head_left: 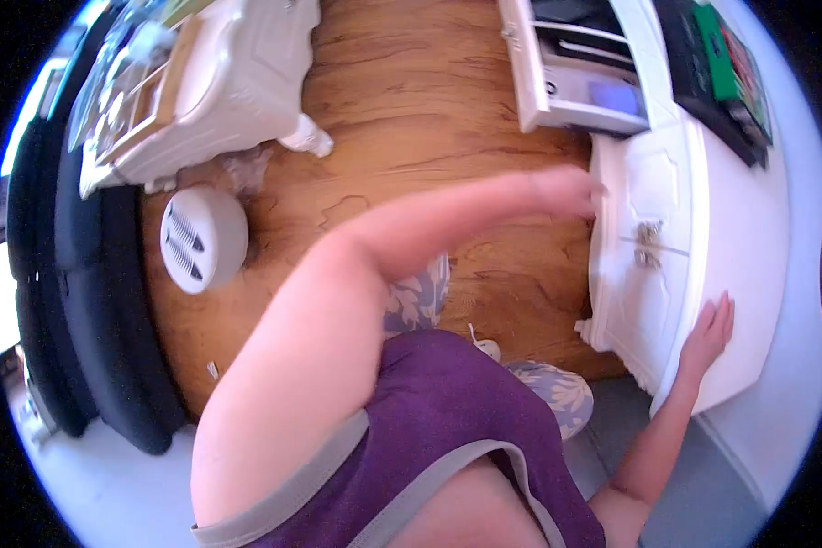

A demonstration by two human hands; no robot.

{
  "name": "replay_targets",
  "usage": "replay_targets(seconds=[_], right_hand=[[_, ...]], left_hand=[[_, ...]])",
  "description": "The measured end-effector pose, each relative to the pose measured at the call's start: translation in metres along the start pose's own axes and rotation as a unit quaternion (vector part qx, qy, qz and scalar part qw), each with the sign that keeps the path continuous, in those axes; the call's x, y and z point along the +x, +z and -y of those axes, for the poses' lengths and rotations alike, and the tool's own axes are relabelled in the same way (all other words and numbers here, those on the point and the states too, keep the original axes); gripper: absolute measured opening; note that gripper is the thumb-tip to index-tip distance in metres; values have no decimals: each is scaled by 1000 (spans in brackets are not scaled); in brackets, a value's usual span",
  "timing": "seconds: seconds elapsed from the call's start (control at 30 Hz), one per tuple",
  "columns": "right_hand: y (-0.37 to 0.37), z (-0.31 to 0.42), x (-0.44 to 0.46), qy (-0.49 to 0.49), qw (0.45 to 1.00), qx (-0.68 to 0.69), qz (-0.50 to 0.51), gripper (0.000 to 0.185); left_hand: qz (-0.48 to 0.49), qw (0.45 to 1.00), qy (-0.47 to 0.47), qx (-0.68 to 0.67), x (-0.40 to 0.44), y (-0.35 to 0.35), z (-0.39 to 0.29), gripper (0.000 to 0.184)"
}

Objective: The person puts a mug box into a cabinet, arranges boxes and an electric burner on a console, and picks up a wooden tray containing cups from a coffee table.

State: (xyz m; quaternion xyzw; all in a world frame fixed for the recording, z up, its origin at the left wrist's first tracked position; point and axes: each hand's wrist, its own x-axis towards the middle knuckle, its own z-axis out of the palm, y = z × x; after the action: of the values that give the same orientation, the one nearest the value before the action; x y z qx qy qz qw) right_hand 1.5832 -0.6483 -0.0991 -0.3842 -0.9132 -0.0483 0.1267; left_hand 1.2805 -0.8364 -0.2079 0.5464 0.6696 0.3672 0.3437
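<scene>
My left hand reaches across to the front of a white cabinet, at the edge of its door. Motion smears its fingers, so whether they are curled round anything is unclear. On the white cabinet top rests my right hand, lying flat with fingers stretched out and holding nothing. Between the two hands, ornate metal handles sit on the cabinet's doors, which look closed. Farther along, a white drawer is pulled out, with a purple-blue item and dark things inside.
A black item and a green box lie on the cabinet top. Across the wooden floor stand a white table with a wooden tray, a round white stool and a dark sofa.
</scene>
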Motion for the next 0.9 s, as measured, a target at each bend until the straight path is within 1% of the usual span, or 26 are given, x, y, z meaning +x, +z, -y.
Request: replay_targets(seconds=[0.03,0.07,0.1,0.13,0.17,0.2,0.23,0.27,0.3,0.33,0.4,0.43,0.47,0.5,0.53,0.6,0.63,0.67,0.73,0.77,0.8,0.87,0.9], right_hand=[[2,-1,3,-5,1000,-10,0,42],[2,3,13,-24,1000,2,1,42],[-1,4,24,12,999,-10,44,43],[1,7,35,51,995,-27,86,44],[9,11,46,14,999,28,37,46],[11,21,54,7,999,35,35,46],[12,30,63,-19,999,22,31,46],[14,39,69,-40,999,10,22,47],[22,29,71,-27,999,12,33,47],[23,31,70,-19,999,20,17,47],[18,33,67,-22,999,17,34,46],[18,32,67,-28,999,20,32,46],[18,31,67,-28,999,25,20,46],[19,30,68,-27,999,19,26,46],[21,29,68,-26,999,13,31,45],[23,27,67,-24,999,10,26,45],[22,26,67,-23,999,5,31,45],[22,25,68,-30,999,7,27,45],[24,26,67,-21,999,0,29,45],[26,26,68,-27,999,5,29,45],[26,26,68,-23,999,0,26,45],[29,22,69,-23,999,-10,28,44],[34,16,70,-29,999,-7,20,45]], left_hand=[[-73,997,-12,35,-36,-40,17,42],[-102,986,-134,-14,-66,-73,46,43],[-158,964,-210,-46,-117,-111,42,45],[-254,938,-236,-21,-160,-130,77,47],[-326,904,-275,24,-211,-145,106,48],[-385,864,-312,93,-273,-152,156,47],[-417,812,-407,-9,-325,-158,145,42],[-449,748,-460,167,-388,-148,186,41],[-414,675,-589,160,-418,-147,166,42],[-350,597,-708,144,-446,-146,143,44],[-298,533,-752,247,-525,-112,166,47],[-224,500,-795,261,-542,-109,163,43],[-244,486,-806,231,-554,-102,161,39],[-265,473,-816,200,-541,-110,131,35],[-277,474,-812,200,-549,-111,141,35],[-188,494,-816,233,-582,-103,182,27],[-227,500,-786,285,-590,-98,192,21],[-232,497,-788,280,-599,-94,201,21],[-142,576,-737,323,-604,-101,185,17],[-108,604,-714,339,-605,-103,176,17],[-110,600,-717,338,-608,-103,175,17],[-98,615,-703,345,-610,-93,178,19],[-123,631,-660,389,-603,-83,164,19]])
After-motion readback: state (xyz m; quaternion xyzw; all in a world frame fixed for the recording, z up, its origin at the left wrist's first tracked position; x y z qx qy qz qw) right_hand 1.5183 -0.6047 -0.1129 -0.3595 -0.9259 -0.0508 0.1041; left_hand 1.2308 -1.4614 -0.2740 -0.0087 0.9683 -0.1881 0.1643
